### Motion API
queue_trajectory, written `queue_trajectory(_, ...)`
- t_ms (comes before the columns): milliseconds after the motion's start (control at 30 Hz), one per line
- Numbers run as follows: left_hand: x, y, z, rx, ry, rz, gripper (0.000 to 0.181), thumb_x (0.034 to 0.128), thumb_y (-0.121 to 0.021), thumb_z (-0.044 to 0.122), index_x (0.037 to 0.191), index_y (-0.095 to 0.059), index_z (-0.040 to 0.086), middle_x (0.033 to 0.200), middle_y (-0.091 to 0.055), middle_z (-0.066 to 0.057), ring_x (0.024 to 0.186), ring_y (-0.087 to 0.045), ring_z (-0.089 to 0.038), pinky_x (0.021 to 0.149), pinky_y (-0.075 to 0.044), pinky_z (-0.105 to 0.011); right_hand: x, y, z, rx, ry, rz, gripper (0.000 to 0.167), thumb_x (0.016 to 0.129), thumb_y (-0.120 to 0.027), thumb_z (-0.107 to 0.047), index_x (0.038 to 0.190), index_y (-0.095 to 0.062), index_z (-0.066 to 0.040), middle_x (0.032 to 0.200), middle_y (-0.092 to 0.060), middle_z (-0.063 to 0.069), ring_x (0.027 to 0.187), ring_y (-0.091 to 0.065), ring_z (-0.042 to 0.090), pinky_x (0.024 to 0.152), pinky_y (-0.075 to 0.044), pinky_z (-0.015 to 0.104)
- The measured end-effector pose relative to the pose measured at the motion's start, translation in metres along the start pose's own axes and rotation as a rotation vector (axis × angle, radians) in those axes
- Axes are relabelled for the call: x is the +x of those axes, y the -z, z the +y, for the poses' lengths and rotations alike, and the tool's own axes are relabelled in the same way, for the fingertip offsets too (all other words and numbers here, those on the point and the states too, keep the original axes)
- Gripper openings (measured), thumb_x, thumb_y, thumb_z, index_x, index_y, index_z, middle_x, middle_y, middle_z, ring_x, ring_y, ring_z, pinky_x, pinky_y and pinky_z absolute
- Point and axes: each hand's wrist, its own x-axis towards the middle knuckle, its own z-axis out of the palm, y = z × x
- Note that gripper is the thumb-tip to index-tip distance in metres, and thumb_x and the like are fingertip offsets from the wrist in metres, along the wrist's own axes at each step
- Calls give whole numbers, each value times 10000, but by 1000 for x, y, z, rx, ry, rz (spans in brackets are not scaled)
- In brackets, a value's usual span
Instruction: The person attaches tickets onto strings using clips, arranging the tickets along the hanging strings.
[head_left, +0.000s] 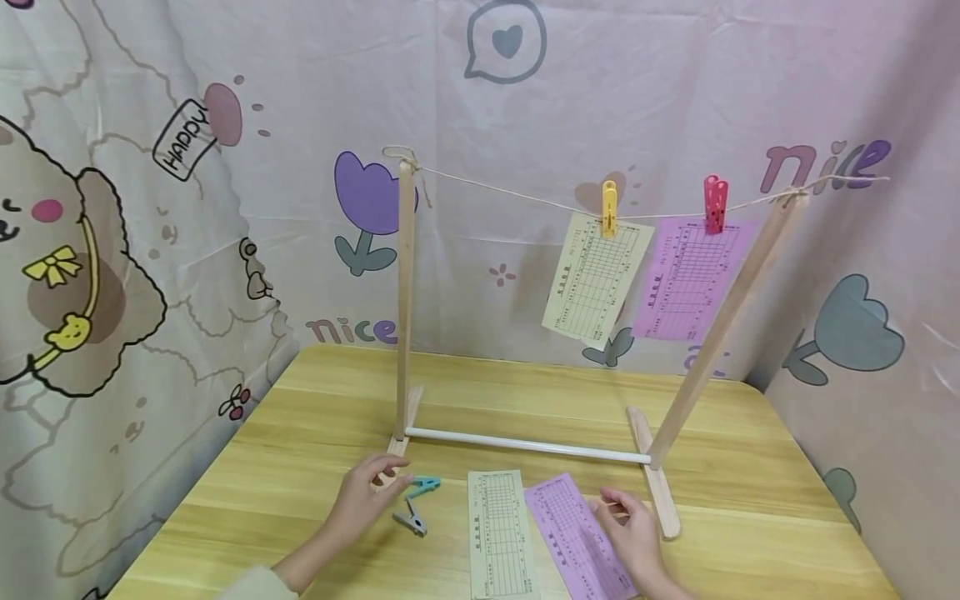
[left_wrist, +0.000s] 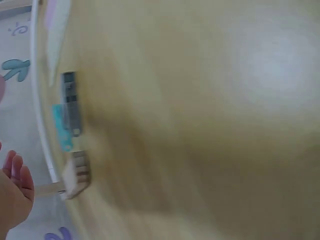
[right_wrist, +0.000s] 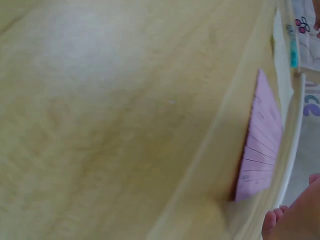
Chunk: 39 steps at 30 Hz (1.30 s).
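My left hand (head_left: 365,497) hovers near the left foot of a wooden stand, its fingers loosely bent and holding nothing. Just right of its fingertips lie a teal clothespin (head_left: 427,485) and a grey clothespin (head_left: 412,521); the left wrist view shows the hand apart from them. Over the right edge of a pink printed slip (head_left: 576,533) is my right hand (head_left: 632,533), fingers relaxed. In the right wrist view that pink slip (right_wrist: 260,145) lies flat, with no grip on it visible. A pale yellow-green printed slip (head_left: 501,533) lies between the hands.
A string (head_left: 502,187) spans the stand's wooden posts (head_left: 405,300). From it hang a pale slip (head_left: 596,283) under a yellow clothespin (head_left: 609,210) and a pink slip (head_left: 686,283) under a red clothespin (head_left: 716,206). A white rod (head_left: 525,446) joins the posts low down.
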Motion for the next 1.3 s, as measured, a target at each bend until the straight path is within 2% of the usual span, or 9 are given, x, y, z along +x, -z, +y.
queue_trajectory(100, -9, -3, -10, 9, 47, -59, 204, 768, -731, 123, 960, -683, 71, 931, -656, -23, 748, -515, -2, 645, -484, -182, -4, -2, 6, -47, 15, 13, 274, 782, -691, -41, 1028, -639, 68, 982, -639, 167, 784, -524, 27, 689, -503, 182)
queue_trajectory(300, -23, -6, -28, 35, 65, -158, 316, 723, -763, 189, 998, -670, 66, 936, -621, -19, 779, -556, -92, 671, -499, -190, -11, -5, 15, -145, 32, -24, 320, 763, -702, -40, 1050, -627, 82, 1017, -601, 198, 922, -578, 291, 806, -526, 366)
queue_trajectory(500, -29, -8, -39, 58, 72, -238, 396, 691, -778, 209, 1050, -669, 83, 957, -584, 13, 798, -513, -42, 664, -471, -169, -17, -10, 20, -222, -17, -49, 416, 741, -707, -54, 1115, -591, 86, 1076, -546, 225, 988, -503, 332, 836, -459, 438)
queue_trajectory(767, -33, -14, -41, 176, 57, -220, 449, 651, -798, 217, 1066, -680, 93, 940, -547, 39, 755, -410, -19, 612, -399, -163, -23, -15, 15, -329, -33, -54, 582, 688, -774, -142, 1152, -539, 119, 1154, -481, 318, 1045, -437, 431, 890, -388, 544)
queue_trajectory(1033, -34, -16, -41, 237, 5, -206, 404, 659, -789, 160, 1048, -697, 99, 945, -528, 81, 859, -483, -66, 718, -463, -204, -19, -14, 10, -419, -38, -91, 516, 706, -756, -115, 1126, -547, 99, 1103, -521, 307, 970, -475, 390, 818, -382, 503)
queue_trajectory(1300, -36, -15, -39, 234, 18, -230, 370, 661, -797, 254, 991, -672, 143, 967, -534, 76, 902, -539, -119, 803, -506, -270, -12, -7, 6, -442, -100, -157, 445, 707, -753, -133, 1067, -559, 41, 975, -564, 193, 902, -493, 329, 734, -370, 448)
